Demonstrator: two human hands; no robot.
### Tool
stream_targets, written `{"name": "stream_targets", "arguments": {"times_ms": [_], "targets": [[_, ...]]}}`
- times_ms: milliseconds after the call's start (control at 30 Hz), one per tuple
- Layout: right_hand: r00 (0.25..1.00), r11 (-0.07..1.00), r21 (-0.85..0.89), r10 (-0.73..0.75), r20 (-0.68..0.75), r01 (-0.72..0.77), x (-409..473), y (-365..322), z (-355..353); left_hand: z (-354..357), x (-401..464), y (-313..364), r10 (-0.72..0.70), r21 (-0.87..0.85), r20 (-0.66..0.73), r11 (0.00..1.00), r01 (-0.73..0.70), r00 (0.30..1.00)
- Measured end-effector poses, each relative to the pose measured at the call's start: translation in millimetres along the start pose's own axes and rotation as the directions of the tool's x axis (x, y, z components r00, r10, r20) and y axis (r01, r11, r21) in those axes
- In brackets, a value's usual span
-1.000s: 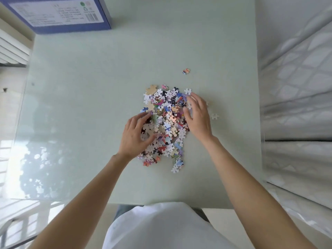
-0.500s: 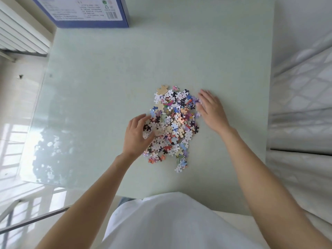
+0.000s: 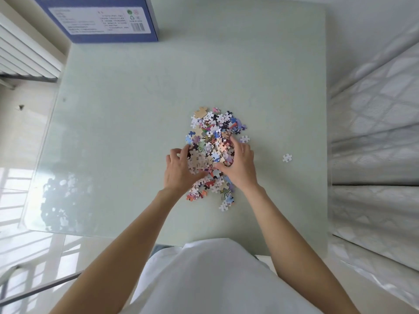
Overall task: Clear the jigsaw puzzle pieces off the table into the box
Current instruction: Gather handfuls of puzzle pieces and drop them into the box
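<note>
2 hands (image 3: 179, 171) cup the puzzle pile (image 3: 213, 141) between them

There is just one view, from a camera worn on the person's head. It looks forward and steeply down at the pale green glass-topped table (image 3: 140, 123). It sits close above the near edge, so the white shirt (image 3: 213, 275) fills the bottom and both bare arms reach away from it. The wide lens takes in the whole tabletop, up to the blue cardboard box (image 3: 102, 21) at the far left.
</note>
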State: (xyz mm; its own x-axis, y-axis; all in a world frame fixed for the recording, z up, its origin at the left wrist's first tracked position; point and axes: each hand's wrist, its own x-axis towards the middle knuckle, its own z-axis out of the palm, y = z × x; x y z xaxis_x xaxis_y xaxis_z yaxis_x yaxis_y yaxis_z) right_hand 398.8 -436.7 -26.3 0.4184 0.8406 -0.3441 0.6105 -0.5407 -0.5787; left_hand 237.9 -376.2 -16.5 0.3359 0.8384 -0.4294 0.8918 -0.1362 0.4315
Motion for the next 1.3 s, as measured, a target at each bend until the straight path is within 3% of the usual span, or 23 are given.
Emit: {"name": "stream_targets", "arguments": {"times_ms": [500, 667, 900, 1067, 1300], "targets": [[0.997, 0.995, -0.096, 0.036, 0.067, -0.029, 4, -16, -3, -1, 9, 5, 0.044, -0.198, 0.019, 0.979, -0.040, 0.999], [0.998, 0.998, -0.056, 0.037, 0.042, -0.035, 3, -17, -9, -5, 12, 2, 0.050, -0.179, 0.009, 0.983, -0.048, 0.999], [0.980, 0.994, -0.013, 0.109, 0.167, -0.109, 14, -39, -9, -5, 12, 5, 0.114, -0.225, -0.033, 0.967, -0.119, 0.993], [0.997, 0.986, -0.157, 0.055, 0.056, -0.046, 17, -45, -6, -5, 18, 3, 0.153, -0.238, -0.031, 0.959, -0.156, 0.988], [0.987, 0.983, 0.120, 0.126, 0.097, -0.138, 18, -39, -11, -18, 24, -5, 0.160, -0.267, -0.003, 0.951, -0.155, 0.987]]}}
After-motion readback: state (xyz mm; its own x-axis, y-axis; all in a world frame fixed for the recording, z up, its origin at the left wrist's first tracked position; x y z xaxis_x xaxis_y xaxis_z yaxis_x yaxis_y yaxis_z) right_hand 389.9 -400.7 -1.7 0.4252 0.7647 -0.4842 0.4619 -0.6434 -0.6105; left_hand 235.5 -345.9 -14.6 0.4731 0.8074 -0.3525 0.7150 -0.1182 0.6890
